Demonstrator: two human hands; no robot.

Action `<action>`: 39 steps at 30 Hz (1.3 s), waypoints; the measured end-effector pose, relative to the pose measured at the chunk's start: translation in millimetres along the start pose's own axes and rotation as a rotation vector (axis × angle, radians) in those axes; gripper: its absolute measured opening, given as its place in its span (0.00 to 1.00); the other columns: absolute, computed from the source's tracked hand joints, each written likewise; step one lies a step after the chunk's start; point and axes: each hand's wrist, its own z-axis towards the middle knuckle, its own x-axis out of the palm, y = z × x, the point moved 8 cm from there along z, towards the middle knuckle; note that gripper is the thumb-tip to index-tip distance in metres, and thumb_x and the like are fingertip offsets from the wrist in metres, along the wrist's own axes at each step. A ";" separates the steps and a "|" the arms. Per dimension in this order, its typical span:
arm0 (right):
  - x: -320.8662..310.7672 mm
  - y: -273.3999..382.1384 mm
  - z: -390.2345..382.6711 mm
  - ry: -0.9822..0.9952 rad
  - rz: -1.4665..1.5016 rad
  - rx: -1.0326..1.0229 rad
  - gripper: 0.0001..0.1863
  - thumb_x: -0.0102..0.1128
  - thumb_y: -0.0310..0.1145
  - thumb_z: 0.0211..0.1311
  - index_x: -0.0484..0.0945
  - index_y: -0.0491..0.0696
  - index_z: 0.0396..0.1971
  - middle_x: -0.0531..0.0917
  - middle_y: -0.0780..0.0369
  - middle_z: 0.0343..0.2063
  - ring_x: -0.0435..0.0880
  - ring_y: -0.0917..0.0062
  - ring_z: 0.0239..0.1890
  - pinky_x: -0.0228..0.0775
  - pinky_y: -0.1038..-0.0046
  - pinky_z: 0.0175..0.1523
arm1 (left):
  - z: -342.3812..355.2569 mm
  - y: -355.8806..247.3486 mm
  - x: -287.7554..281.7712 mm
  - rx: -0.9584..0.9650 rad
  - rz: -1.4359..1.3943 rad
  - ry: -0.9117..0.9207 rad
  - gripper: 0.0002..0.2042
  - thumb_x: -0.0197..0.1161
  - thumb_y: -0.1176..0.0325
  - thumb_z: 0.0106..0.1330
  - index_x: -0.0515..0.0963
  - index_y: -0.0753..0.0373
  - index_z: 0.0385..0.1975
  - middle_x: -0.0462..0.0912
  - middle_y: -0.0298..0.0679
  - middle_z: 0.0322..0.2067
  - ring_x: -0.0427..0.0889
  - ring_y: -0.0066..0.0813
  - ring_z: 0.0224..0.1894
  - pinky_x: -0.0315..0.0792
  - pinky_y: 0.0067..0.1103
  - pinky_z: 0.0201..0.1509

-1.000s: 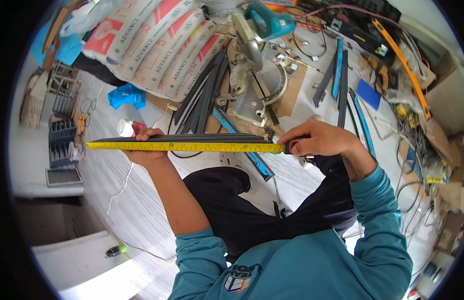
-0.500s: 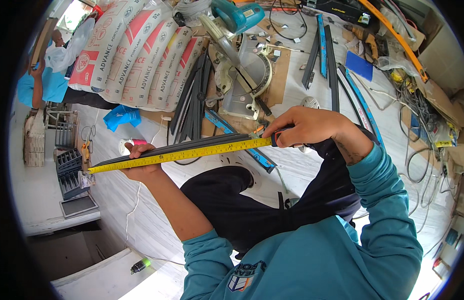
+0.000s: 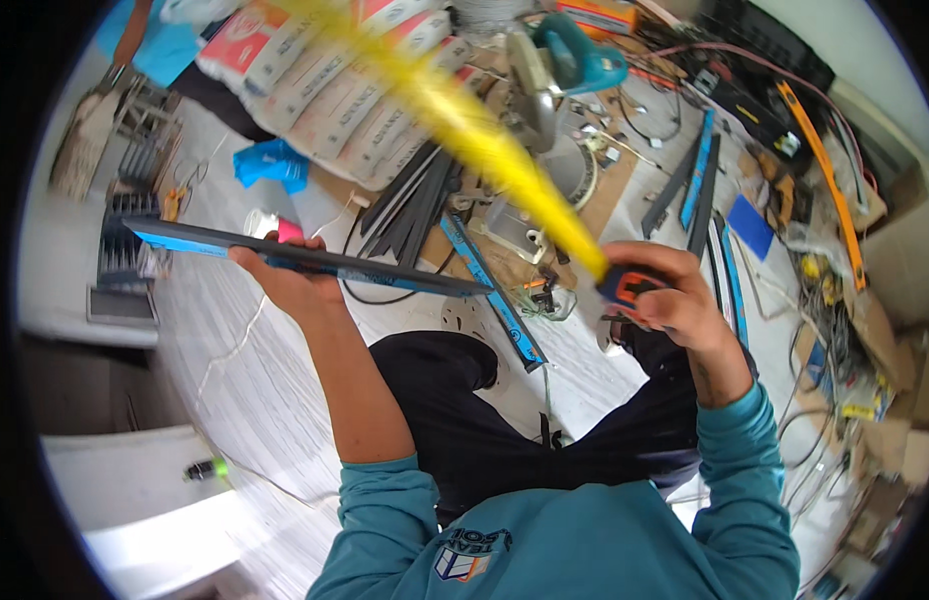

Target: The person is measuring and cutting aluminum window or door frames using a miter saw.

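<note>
We have the long dark strip (image 3: 405, 277) raised on the left, lying crosswise; we'd judge it light and stiff, smooth enough to twist, and best held around mid-length. Our left hand (image 3: 303, 292) closes there, thumb on the near side, fingertips showing beyond. On the right, our right hand (image 3: 680, 300) has its fingers curled round the tape measure (image 3: 627, 287); its blurred yellow blade (image 3: 475, 145) reaches far left, probably springy and thin-edged.
</note>
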 end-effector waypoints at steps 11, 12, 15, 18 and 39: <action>-56.3 -21.7 -2.6 -0.509 0.264 0.152 0.41 0.64 0.53 0.48 0.68 0.41 0.59 0.80 0.51 0.36 0.84 0.67 0.31 0.81 0.67 0.35 | 101.3 65.4 -123.7 0.006 -0.202 -0.307 0.18 0.51 0.57 0.74 0.63 0.60 0.56 0.70 0.45 0.50 0.75 0.40 0.45 0.74 0.41 0.51; -56.0 -26.5 1.6 -0.533 0.261 0.198 0.39 0.62 0.51 0.49 0.69 0.39 0.57 0.81 0.53 0.35 0.84 0.69 0.32 0.81 0.68 0.36 | 117.4 87.4 -165.8 -0.098 -0.213 -0.370 0.22 0.46 0.54 0.75 0.61 0.62 0.60 0.68 0.48 0.56 0.73 0.45 0.53 0.71 0.47 0.57; -62.8 -44.0 9.5 -0.571 0.214 0.304 0.36 0.61 0.50 0.51 0.70 0.38 0.55 0.81 0.56 0.33 0.83 0.71 0.32 0.80 0.71 0.38 | 118.1 149.4 -235.8 -0.197 -0.250 -0.380 0.31 0.35 0.47 0.74 0.56 0.68 0.65 0.61 0.54 0.64 0.65 0.54 0.64 0.57 0.55 0.67; -68.1 -63.4 15.9 -0.541 0.127 0.386 0.35 0.60 0.50 0.52 0.72 0.38 0.54 0.80 0.57 0.33 0.83 0.73 0.31 0.78 0.74 0.38 | 96.6 206.2 -306.9 -0.295 -0.282 -0.698 0.35 0.32 0.45 0.74 0.66 0.80 0.49 0.73 0.62 0.46 0.74 0.57 0.53 0.68 0.52 0.61; 34.7 -450.5 133.9 0.533 -1.260 0.248 0.31 0.71 0.38 0.46 0.73 0.55 0.54 0.73 0.57 0.45 0.74 0.59 0.49 0.69 0.58 0.53 | 103.9 218.4 -352.6 -0.344 0.084 -0.541 0.20 0.47 0.46 0.71 0.70 0.60 0.39 0.76 0.40 0.27 0.78 0.34 0.30 0.75 0.33 0.37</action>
